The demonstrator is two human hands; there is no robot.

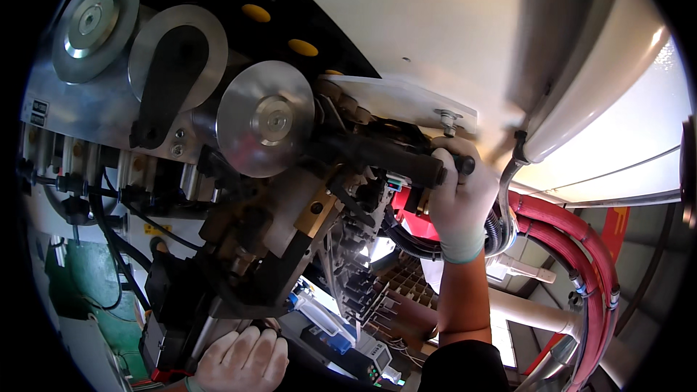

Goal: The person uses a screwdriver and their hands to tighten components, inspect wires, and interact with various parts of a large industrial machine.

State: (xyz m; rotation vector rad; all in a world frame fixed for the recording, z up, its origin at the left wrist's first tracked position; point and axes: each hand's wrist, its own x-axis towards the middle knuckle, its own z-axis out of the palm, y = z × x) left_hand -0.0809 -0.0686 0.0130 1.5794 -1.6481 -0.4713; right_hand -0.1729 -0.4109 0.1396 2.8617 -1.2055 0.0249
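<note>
My right hand (465, 199), in a white glove with a pale green cuff, is raised at the machine's right side. Its fingers close round a black rod (465, 165), whose round end pokes out between thumb and forefinger. Beside the thumb is the end of a thick black bar (406, 163). Low in view, my left hand (245, 360), gloved too, has its fingers curled against the underside of a dark machine block (254, 297). Whatever those fingers grip is hidden. A brass-coloured block (317, 207) sits between the hands on the machine.
Three shiny metal discs (265, 120) line the machine's upper left. A pale metal cover (435, 14) overhangs my right hand, with a bolt (449, 122) just above it. Thick red hoses (581, 247) curve down at the right. Black cables (116, 239) hang at the left above a green floor (109, 283).
</note>
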